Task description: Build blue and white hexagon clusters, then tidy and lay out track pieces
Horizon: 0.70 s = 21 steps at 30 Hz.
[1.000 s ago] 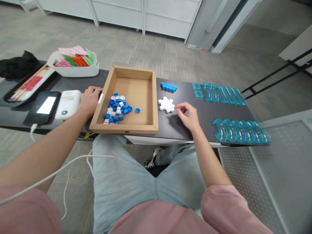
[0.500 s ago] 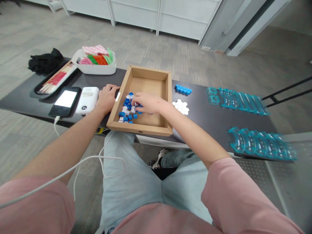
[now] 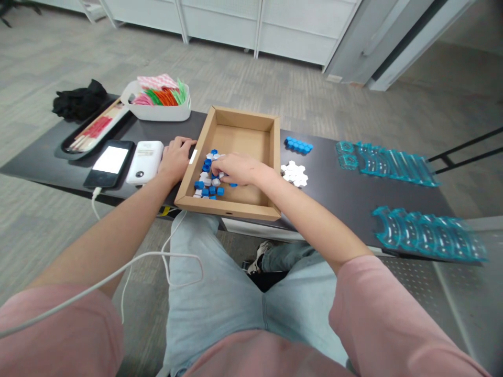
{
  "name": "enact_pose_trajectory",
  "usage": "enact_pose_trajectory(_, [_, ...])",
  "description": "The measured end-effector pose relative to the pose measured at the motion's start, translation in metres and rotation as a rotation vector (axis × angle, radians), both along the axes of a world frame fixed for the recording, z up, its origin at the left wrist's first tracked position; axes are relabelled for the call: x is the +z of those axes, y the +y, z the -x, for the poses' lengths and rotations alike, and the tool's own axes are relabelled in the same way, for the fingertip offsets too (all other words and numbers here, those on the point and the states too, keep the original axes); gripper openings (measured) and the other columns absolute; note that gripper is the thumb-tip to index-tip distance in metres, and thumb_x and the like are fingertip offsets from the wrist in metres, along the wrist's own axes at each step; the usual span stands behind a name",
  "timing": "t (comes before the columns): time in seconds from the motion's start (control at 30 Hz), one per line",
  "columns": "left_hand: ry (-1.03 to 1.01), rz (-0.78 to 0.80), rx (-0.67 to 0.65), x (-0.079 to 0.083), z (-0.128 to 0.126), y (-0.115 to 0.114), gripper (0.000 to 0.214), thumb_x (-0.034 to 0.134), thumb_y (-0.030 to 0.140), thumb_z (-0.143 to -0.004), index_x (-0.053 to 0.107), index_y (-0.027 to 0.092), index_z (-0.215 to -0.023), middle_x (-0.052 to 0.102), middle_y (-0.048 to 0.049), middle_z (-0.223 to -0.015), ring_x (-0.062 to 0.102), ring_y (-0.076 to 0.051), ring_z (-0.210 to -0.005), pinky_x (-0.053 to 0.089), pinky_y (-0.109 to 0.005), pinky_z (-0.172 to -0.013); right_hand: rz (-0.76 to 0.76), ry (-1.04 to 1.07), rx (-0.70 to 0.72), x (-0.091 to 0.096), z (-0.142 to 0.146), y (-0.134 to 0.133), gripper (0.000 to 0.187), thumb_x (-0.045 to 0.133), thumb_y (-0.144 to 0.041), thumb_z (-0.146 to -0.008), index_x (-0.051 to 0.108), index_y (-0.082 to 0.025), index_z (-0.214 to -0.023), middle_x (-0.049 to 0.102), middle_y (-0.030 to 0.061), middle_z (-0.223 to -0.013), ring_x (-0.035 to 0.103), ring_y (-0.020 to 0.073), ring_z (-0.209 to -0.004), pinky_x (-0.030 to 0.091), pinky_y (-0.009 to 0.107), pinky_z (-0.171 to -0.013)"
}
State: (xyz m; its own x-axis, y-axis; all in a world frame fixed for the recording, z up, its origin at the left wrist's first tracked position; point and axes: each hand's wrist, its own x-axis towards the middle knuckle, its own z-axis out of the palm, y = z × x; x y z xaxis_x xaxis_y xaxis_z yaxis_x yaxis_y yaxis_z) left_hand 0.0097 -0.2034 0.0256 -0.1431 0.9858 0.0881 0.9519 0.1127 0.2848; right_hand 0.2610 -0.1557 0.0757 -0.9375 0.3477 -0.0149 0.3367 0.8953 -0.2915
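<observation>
Hex tiles (image 3: 206,180) heaped inside box (image 3: 243,111); right hand (image 3: 236,168) grip curled among them, closure hidden. Crowding risks dislodging neighbours.

Phone (image 3: 108,162), white device (image 3: 145,161), teal curved pieces (image 3: 387,159)

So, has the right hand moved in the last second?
Yes: the right hand went left, from beside the white hexagons into the box.

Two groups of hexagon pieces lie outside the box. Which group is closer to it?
The white group, just beside the box's right wall; the blue row lies farther back and right.
</observation>
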Motion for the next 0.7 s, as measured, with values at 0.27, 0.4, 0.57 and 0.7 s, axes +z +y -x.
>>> enact_pose_trajectory(0.27, [0.001,0.029,0.002,0.007,-0.002,-0.003,0.066,0.046,0.037,-0.106,0.065,0.024,-0.168,0.059,-0.0218,-0.171,0.056,-0.044,-0.153,0.043,-0.057,-0.131,0.211,0.417,-0.052,0.014,-0.060,0.018,0.023,0.072,-0.019,-0.102,0.080,-0.022,-0.123,0.076,0.0072,-0.118,0.067,0.0224,-0.099,0.055,0.036,-0.091])
enact_pose_trajectory(0.4, [0.012,0.071,-0.020,0.014,-0.005,-0.006,0.065,0.042,0.037,-0.111,0.062,0.014,-0.169,0.056,-0.0240,-0.174,0.054,-0.043,-0.154,0.042,-0.059,-0.132,0.280,0.595,-0.350,0.022,-0.154,0.035,0.033,0.086,-0.046,-0.102,0.079,-0.025,-0.125,0.074,0.0059,-0.115,0.068,0.0213,-0.100,0.059,0.036,-0.090])
enact_pose_trajectory(0.57, [0.040,0.130,-0.026,0.024,-0.010,-0.009,0.067,0.037,0.035,-0.113,0.058,0.005,-0.170,0.051,-0.0274,-0.177,0.050,-0.044,-0.157,0.040,-0.059,-0.134,0.327,0.768,-0.795,-0.013,-0.262,0.054,0.046,0.097,-0.055,-0.086,0.076,-0.026,-0.116,0.076,0.0054,-0.106,0.074,0.0230,-0.092,0.061,0.037,-0.080])
enact_pose_trajectory(0.7, [0.084,0.166,0.007,0.024,-0.009,-0.006,0.065,0.040,0.033,-0.112,0.057,0.010,-0.171,0.051,-0.0243,-0.178,0.050,-0.042,-0.158,0.040,-0.055,-0.136,0.388,0.773,-0.912,-0.049,-0.293,0.056,0.045,0.099,-0.055,-0.080,0.074,-0.025,-0.105,0.079,0.0050,-0.100,0.078,0.0248,-0.086,0.060,0.037,-0.077])
